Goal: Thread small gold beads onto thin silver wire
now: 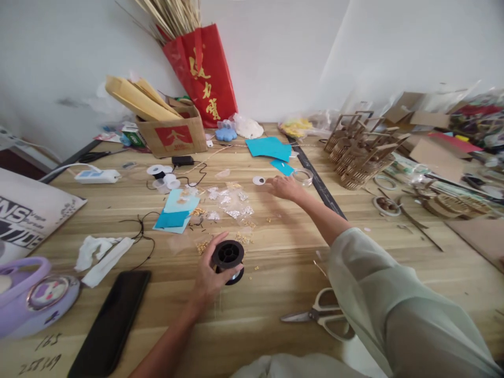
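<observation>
My left hand grips a black spool of thin, pale thread or wire, thumb across its near side and fingers round its left. A fine strand hangs below it. Further off, my right hand reaches low over the table, fingers pointing left and slightly bent. Its fingertips are close to a small white disc with a dark centre; whether they touch it I cannot tell. A clear tape roll lies just right of that hand. Gold beads and small clear packets are scattered beyond the spool.
Scissors lie near my right sleeve. A phone and a purple case occupy the left front. Blue sheets, a cardboard box and a red bag stand behind. Woven baskets are at right.
</observation>
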A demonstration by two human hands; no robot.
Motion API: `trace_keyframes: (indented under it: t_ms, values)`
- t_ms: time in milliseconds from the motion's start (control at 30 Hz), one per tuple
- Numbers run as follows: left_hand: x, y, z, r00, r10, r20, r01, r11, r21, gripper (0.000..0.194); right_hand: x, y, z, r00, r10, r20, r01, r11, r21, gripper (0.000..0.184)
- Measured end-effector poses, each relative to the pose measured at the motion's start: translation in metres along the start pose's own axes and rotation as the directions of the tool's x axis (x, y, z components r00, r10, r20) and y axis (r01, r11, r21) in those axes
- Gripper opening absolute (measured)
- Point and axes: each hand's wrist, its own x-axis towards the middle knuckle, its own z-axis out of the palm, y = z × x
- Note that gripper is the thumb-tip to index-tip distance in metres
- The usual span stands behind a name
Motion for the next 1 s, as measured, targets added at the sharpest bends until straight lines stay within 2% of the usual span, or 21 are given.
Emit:
trace_keyframes:
  t_ms: [100,200,300,367,467,533,600,700,800,900,1000]
  values:
    - [-0.005,-0.002,0.003,0.997,0.008,0.071,-0.007,1.0,-0.014,0.075,-0.005,0.002,-0.021,0.999,0.034,0.007,-0.034,0.994,-0.1,0.045]
    - [-0.014,-0.003,0.009,0.984,0.053,0.171,-0.055,0.998,0.01,0.075,-0.02,-0.002,-0.045,0.997,0.051,-0.06,-0.062,0.98,-0.188,0.054]
    - [-0.021,-0.003,0.016,0.96,0.074,0.272,-0.09,0.995,0.05,0.078,-0.052,-0.017,-0.065,0.98,0.051,-0.193,-0.102,0.959,-0.264,0.052]
    - [-0.024,-0.004,0.02,0.94,0.083,0.33,-0.11,0.992,0.064,0.081,-0.079,-0.03,-0.072,0.971,-0.005,-0.24,-0.064,0.958,-0.278,0.047]
    - [-0.026,-0.006,0.023,0.919,0.101,0.382,-0.142,0.987,0.08,0.083,-0.112,-0.038,-0.07,0.956,-0.174,-0.236,0.109,0.958,-0.266,0.043]
    - [-0.027,-0.007,0.024,0.906,0.118,0.407,-0.171,0.981,0.096,0.084,-0.124,-0.032,-0.063,0.943,-0.213,-0.258,0.14,0.952,-0.274,0.044]
    - [-0.03,-0.008,0.025,0.883,0.147,0.445,-0.216,0.97,0.108,0.085,-0.129,-0.02,-0.056,0.936,-0.203,-0.287,0.124,0.955,-0.271,0.047]
    - [-0.034,-0.007,0.027,0.82,0.197,0.538,-0.304,0.946,0.117,0.081,-0.135,-0.004,-0.05,0.934,-0.126,-0.336,0.044,0.97,-0.241,0.049]
    - [-0.037,-0.005,0.028,0.764,0.21,0.61,-0.356,0.926,0.127,0.076,-0.149,-0.004,-0.048,0.918,-0.126,-0.376,0.071,0.985,-0.159,0.046]
    - [-0.037,-0.004,0.03,0.751,0.199,0.63,-0.357,0.924,0.134,0.075,-0.166,-0.013,-0.04,0.909,-0.155,-0.388,0.138,0.988,-0.071,0.043]
    - [-0.038,-0.003,0.031,0.762,0.177,0.623,-0.337,0.93,0.149,0.07,-0.175,-0.016,-0.028,0.921,-0.161,-0.355,0.142,0.987,-0.081,0.047]
